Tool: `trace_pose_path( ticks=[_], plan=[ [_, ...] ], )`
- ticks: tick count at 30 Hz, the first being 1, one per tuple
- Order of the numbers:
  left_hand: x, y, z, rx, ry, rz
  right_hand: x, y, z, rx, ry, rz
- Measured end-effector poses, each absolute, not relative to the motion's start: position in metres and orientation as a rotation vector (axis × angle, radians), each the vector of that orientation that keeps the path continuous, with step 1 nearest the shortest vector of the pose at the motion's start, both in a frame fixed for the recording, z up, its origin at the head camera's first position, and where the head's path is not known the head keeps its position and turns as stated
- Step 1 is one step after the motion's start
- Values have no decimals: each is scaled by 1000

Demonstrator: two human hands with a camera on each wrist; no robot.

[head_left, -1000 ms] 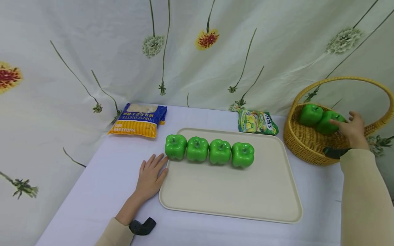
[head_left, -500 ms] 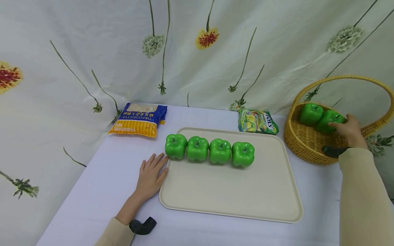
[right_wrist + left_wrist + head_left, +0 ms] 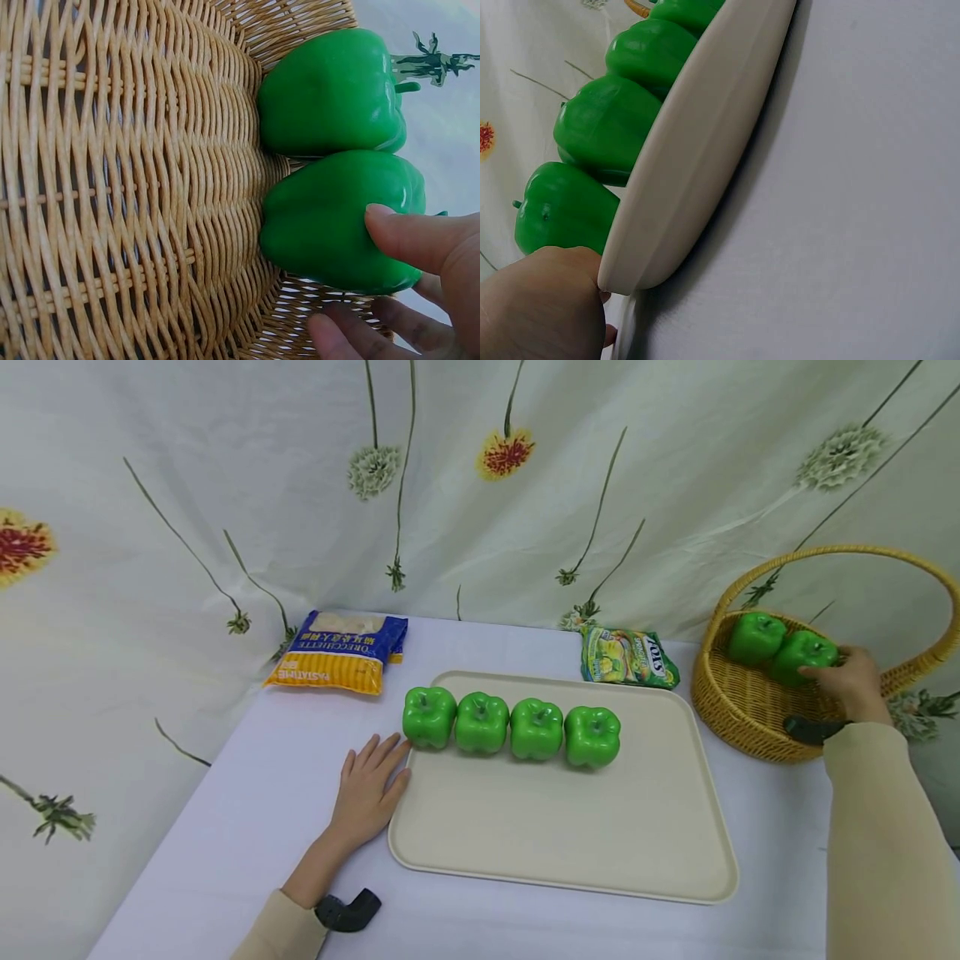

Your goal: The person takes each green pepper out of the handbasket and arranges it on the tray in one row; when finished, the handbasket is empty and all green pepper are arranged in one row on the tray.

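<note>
In the basket at the right, my right hand [image 3: 851, 681] is at the nearer green bell pepper [image 3: 806, 656]. The right wrist view shows the thumb [image 3: 409, 232] against this bell pepper's side, with the other fingers curled around its far side. Another green bell pepper [image 3: 330, 94] sits right beside it, against the basket wall. My left hand [image 3: 367, 793] lies flat with its fingers spread at the left edge of the beige tray [image 3: 555, 835]. Its fingertips are close to the leftmost bell pepper [image 3: 429, 717] of a row of several on the tray.
The wicker basket [image 3: 723, 722] has a tall arched handle [image 3: 847, 552]. Behind the tray lie a blue and yellow pasta bag [image 3: 333, 652] and a green snack bag [image 3: 628, 658]. A floral cloth [image 3: 450, 510] hangs at the table's back edge.
My right hand has come down and left onto the nearer bell pepper in the basket, which has shifted slightly. The left hand and the row on the tray stay put.
</note>
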State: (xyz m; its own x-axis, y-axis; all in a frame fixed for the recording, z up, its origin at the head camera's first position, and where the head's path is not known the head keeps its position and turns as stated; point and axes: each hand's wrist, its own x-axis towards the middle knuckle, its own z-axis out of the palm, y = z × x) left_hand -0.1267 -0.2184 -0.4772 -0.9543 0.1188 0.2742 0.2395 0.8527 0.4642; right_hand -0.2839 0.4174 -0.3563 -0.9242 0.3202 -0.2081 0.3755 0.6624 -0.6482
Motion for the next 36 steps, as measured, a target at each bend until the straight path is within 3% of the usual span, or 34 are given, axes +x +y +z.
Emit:
trace_pose_path(
  ticks=[17, 26, 36],
  plan=[
    [-127, -216, -476, -278, -2801, -738, -276, 422, -348, 621, 2838, -1101],
    [-126, -217, -475, -271, -2794, -754, -289, 435, -348, 680, 2918, -1055],
    [-126, -217, -474, -274, -2803, -759, -239, 394, -321, 633, 2930, -1232]
  ],
)
